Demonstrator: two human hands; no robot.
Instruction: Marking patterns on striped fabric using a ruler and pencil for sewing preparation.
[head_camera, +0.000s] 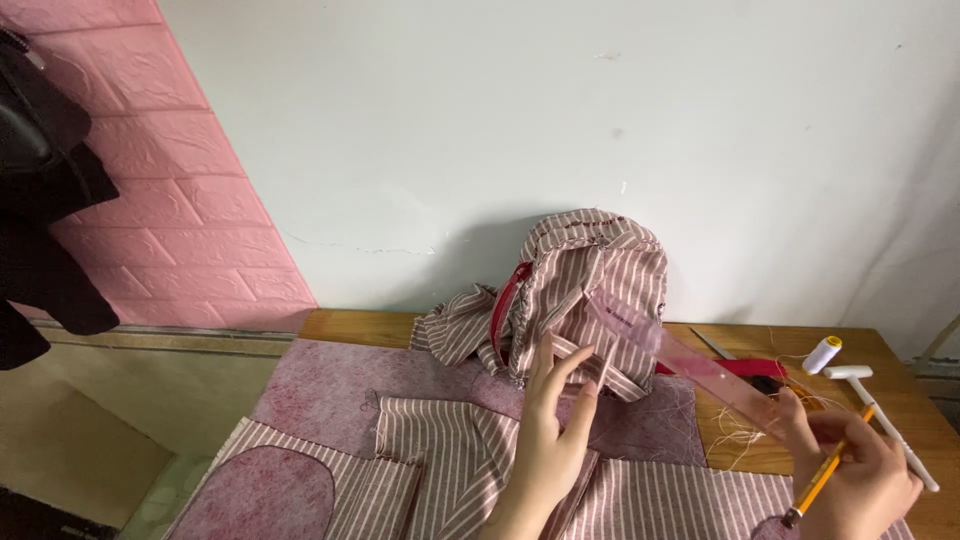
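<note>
My left hand (552, 432) rests with fingers apart on pink-and-white striped fabric (470, 460), its fingertips touching a strip of the same cloth below a striped backpack-shaped piece (590, 275) with a red zip. My right hand (858, 470) grips a yellow pencil (822, 480) and one end of a clear pink ruler (680, 350), which slants up and left over the cloth toward the striped bag.
A pink felt-like sheet (330, 385) covers the wooden table (355, 325). At the right lie a white thread spool (822, 354), a white T-shaped tool (880, 410), scissors with red handles (745, 365) and loose threads. A pink brick wall panel and dark clothing are at left.
</note>
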